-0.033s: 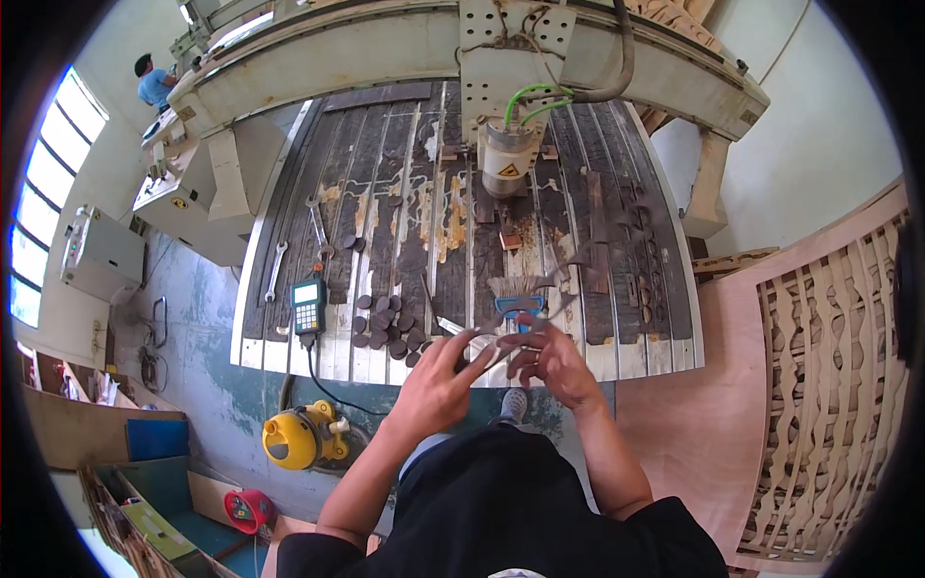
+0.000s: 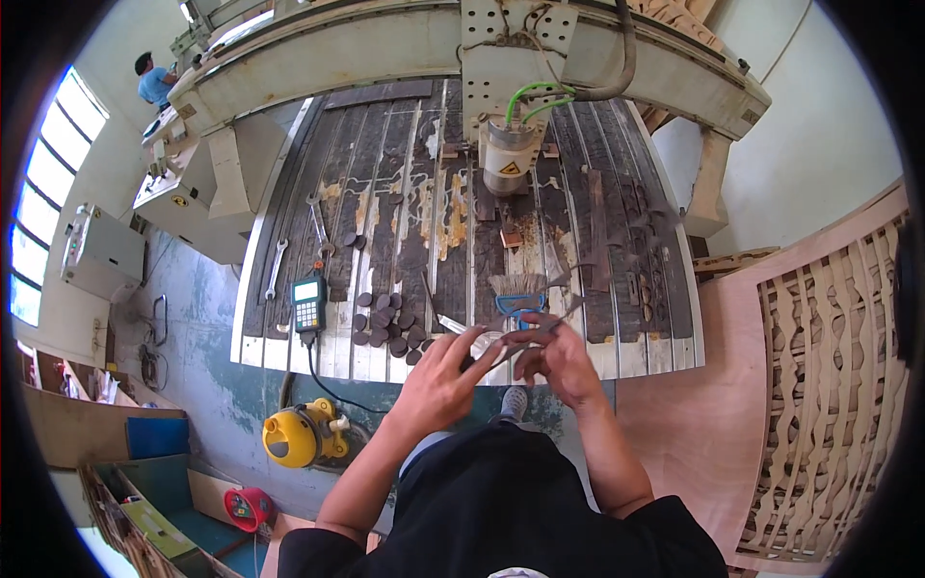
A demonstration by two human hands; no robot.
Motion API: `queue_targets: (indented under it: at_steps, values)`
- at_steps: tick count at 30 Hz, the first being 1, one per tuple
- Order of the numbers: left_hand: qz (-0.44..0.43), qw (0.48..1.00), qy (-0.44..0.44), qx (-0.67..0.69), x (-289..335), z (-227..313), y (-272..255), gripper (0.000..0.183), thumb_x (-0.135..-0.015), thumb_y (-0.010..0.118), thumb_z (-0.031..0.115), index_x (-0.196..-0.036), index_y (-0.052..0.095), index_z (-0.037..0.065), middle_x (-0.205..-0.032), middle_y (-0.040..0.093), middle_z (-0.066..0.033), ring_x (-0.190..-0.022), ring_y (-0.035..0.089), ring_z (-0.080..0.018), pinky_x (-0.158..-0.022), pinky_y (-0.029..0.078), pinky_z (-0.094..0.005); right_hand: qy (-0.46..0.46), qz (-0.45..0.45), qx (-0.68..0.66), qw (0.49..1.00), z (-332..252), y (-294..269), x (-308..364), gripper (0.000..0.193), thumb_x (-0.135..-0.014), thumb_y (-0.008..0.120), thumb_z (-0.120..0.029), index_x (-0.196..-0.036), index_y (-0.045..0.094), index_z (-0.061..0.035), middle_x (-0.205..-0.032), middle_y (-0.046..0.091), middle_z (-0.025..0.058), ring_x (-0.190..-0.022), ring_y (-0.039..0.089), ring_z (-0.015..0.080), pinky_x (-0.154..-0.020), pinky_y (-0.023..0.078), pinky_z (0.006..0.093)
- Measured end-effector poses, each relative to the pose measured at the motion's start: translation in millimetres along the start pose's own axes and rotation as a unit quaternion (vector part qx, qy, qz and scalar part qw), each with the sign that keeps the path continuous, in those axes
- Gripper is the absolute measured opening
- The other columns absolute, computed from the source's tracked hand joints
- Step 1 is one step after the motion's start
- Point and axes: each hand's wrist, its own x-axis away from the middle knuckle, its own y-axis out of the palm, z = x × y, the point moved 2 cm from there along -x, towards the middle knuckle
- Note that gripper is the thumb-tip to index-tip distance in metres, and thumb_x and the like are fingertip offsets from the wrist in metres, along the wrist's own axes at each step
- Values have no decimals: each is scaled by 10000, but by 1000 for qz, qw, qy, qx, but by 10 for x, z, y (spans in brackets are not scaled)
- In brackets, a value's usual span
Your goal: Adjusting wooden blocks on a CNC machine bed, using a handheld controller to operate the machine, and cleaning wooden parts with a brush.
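One dark strip (image 2: pixel 518 338) slanted lengthwise, away and rightward, from the pinching fingers of the left hand (image 2: pixel 438 382); farther along, the right hand (image 2: pixel 567 366) curled beside it, grip unclear.

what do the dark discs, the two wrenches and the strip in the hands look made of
Dark discs: probably wood, matte, judging by dull brown faces.
Wrenches: metal, likely steel, smooth, given their silvery sheen.
Strip: possibly wood too, dull and dark brown, but blur leaves it open.
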Motion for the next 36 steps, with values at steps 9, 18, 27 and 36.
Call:
queue_targets:
  at_steps: [9,18,27,36]
  values:
    - [172,887,-208,375,-286,-115,-150,616,-782,769,182,-1300,486,5,-1222,575,-158,-1098,579,-263,-954,448,-373,-169,207,85,960,-491,159,-12,162,-960,490,-78,-1099,463,2,-961,660,246,-649,680,254,-551,562,302]
    - [81,526,-247,810,-350,-62,87,320,-955,561,246,-1125,573,-26,-1075,660,-149,-961,661,-237,-847,531,-387,-204,221,85,950,-645,250,125,170,-951,472,-50,-1109,460,11,-949,659,268,-625,679,273,-545,584,339]
    - [78,464,-248,847,-394,-61,61,325,-968,543,247,-1067,614,-55,-1011,682,-136,-917,671,-212,-865,522,-364,-239,201,101,945,-709,346,206,198,-955,455,-49,-1135,443,32,-945,654,284,-636,681,289,-510,577,337]
    - [139,620,-216,742,-535,-129,-269,368,-992,481,234,-1186,543,-73,-1153,616,-169,-1043,614,-225,-871,514,-385,-329,180,135,917,-1101,364,79,186,-960,458,-61,-1128,454,20,-970,658,262,-704,685,310,-555,584,388]
